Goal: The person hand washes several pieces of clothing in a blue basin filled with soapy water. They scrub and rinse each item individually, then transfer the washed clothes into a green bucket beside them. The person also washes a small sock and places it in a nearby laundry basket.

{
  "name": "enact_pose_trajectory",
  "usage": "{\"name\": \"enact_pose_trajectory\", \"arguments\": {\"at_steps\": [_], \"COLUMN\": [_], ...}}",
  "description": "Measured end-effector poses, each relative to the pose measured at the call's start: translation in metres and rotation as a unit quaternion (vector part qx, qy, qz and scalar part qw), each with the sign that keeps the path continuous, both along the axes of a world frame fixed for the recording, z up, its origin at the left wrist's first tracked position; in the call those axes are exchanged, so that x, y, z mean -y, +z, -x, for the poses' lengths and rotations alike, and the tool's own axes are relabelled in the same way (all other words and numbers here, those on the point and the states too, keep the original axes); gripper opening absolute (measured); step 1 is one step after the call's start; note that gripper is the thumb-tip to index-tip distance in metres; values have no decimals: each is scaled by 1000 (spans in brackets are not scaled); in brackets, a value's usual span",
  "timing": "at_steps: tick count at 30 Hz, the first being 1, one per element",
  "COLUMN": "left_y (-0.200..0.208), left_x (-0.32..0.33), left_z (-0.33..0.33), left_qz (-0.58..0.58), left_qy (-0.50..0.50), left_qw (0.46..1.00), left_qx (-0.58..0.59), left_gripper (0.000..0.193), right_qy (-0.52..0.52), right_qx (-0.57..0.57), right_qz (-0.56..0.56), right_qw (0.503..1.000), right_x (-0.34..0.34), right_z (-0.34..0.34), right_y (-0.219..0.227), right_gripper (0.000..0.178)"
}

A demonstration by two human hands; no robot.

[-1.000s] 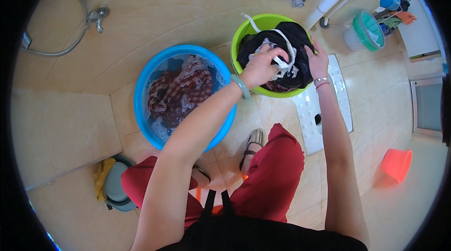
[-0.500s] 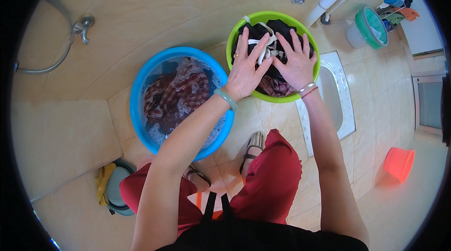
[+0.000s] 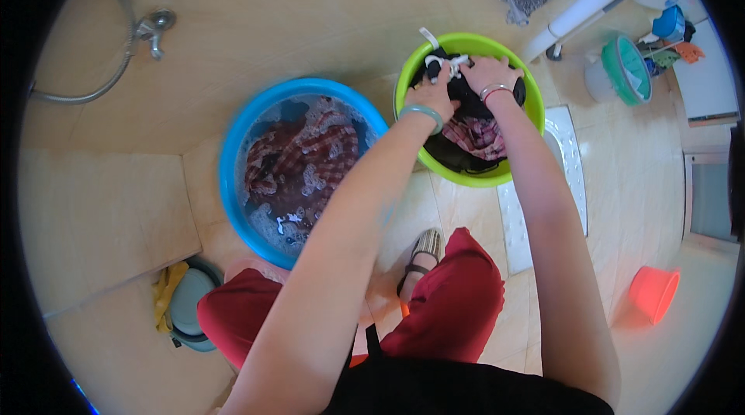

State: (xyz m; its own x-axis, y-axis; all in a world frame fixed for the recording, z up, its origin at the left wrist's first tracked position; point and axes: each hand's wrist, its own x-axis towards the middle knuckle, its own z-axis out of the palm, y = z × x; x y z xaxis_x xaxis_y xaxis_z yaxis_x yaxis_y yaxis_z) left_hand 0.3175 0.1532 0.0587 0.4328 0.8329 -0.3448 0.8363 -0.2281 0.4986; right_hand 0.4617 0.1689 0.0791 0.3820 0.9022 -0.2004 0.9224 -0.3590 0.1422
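Note:
A lime-green basin ahead holds a black garment with white straps or trim, and a pink plaid cloth lies below it. My left hand, with a pale green bangle at the wrist, is closed on the black garment at the basin's left side. On its far right side my right hand has its fingers curled into the same garment; some fingertips are buried in the fabric. To the left, a blue basin contains dark red plaid clothing in sudsy water.
A white squat toilet lies right of the green basin. A lined waste bin, a white pipe and a red bucket stand on the right. At left are a wall tap with hose and a grey-green basin with yellow cloth.
Both hands went from fingers spread on top of the clothes to curled into the black garment. That garment has shifted toward the far rim, and more plaid cloth shows. The view has shifted slightly.

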Motion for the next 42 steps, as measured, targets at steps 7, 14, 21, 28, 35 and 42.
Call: {"name": "enact_pose_trajectory", "arguments": {"at_steps": [7,14,21,28,35,42], "left_y": [-3,8,1,-49,-125,-174], "left_x": [58,80,75,69,78,83], "left_z": [49,99,213,330,343,318], "left_qz": [-171,-114,-7,-4,290,273], "left_qy": [-33,37,27,133,382,521], "left_qw": [952,947,982,987,815,663], "left_qx": [252,296,187,94,325,464], "left_gripper": [66,51,48,61,64,61], "right_qy": [150,223,266,322,297,255], "right_qx": [-221,-313,-63,-451,-208,-302], "right_qz": [-243,-210,-366,-150,25,4], "right_qw": [932,899,890,819,931,918], "right_x": [-16,-20,56,66,45,38], "right_z": [-30,26,86,219,289,288], "right_y": [-24,-32,15,-54,-147,-226], "right_gripper": [47,38,32,70,85,89]}}
